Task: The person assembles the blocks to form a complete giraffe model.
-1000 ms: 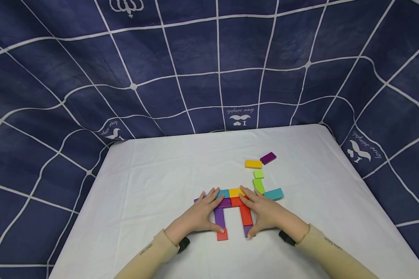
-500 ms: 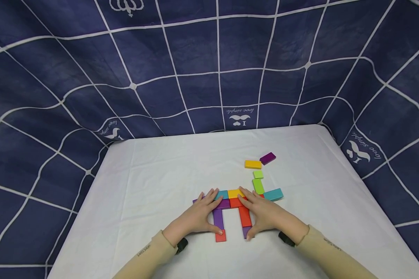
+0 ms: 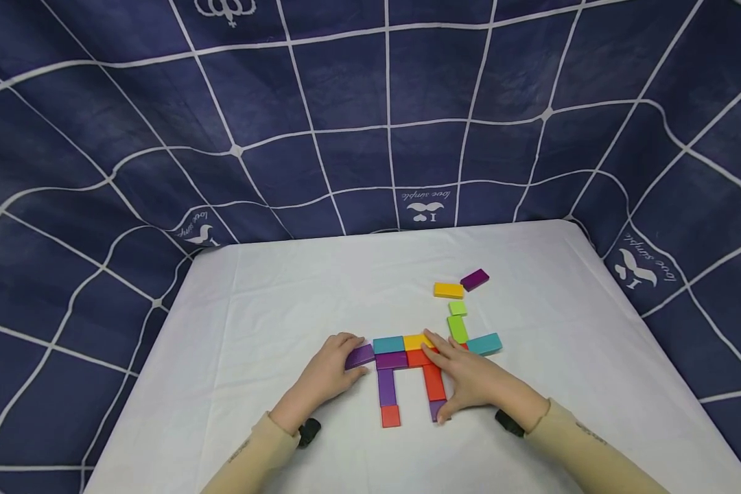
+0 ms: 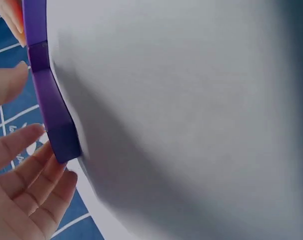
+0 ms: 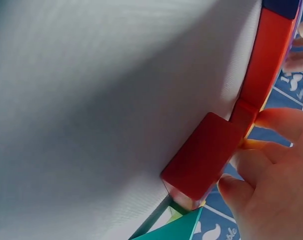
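1. Head view: the left hand (image 3: pixel 324 370) lies at 9 o'clock of a flat figure of coloured blocks. Its fingers and thumb curve around a violet block (image 3: pixel 361 356) from opposite long sides; how firmly they press, I cannot tell.
2. The right hand (image 3: pixel 472 374) is spread at 4 o'clock, fingertips on the inner yellow block (image 3: pixel 416 341) and the red block (image 3: pixel 416 358) beneath, thumb at a small purple block (image 3: pixel 435 409).
3. At the figure's centre, an inner teal block (image 3: pixel 388 345) touches the inner yellow one at 3 o'clock and a plum block (image 3: pixel 392 360) at 6 o'clock.
4. Two legs run toward 6 o'clock: an indigo block (image 3: pixel 386 387) ending in a small red block (image 3: pixel 390 416), and a red bar (image 3: pixel 434 382) ending in the small purple one.
5. Toward 2 o'clock rise a lime block (image 3: pixel 457 328), a small lime block (image 3: pixel 457 308), an outer yellow block (image 3: pixel 448 291) and a magenta block (image 3: pixel 474 279); an outer teal block (image 3: pixel 484 344) sits at 3 o'clock.
6. Right wrist view: a dark red block (image 5: pixel 204 157) lies beside fingertips at its 4 o'clock edge.
7. White cloth (image 3: pixel 284 295) covers the table; a navy curtain (image 3: pixel 352 82) hangs at 12 o'clock.
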A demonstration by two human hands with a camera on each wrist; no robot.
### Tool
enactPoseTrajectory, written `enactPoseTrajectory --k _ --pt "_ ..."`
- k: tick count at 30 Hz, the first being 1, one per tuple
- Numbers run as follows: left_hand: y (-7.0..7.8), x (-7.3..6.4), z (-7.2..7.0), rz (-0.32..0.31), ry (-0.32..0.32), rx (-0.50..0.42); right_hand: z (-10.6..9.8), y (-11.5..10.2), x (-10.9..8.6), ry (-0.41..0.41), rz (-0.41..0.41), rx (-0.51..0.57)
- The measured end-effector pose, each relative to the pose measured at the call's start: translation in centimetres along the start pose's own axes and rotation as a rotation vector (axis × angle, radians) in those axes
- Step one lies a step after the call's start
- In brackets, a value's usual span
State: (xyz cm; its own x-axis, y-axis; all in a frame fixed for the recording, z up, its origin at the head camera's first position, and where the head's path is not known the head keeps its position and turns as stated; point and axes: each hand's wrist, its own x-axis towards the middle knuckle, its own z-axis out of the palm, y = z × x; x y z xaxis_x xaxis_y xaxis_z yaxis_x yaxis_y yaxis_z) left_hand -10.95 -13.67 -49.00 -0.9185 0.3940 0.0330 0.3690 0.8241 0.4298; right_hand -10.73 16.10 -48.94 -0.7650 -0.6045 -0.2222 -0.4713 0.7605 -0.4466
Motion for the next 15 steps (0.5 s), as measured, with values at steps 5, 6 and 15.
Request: enactPoseTrajectory --k 5,6,15 --pt "-0.37 0.11 0.17 -0.018 0.066 0.038 0.02 0.05 -0.11 0.001 -0.005 0.002" --pt "-0.37 0.17 0.14 -0.025 0.066 0.038 0.01 0.04 -0.13 -0.002 -0.006 0.003" --pt "-0.52 0.27 0.05 -0.053 0.077 0.044 -0.19 -0.27 -0.09 -0.007 -0.001 0.020"
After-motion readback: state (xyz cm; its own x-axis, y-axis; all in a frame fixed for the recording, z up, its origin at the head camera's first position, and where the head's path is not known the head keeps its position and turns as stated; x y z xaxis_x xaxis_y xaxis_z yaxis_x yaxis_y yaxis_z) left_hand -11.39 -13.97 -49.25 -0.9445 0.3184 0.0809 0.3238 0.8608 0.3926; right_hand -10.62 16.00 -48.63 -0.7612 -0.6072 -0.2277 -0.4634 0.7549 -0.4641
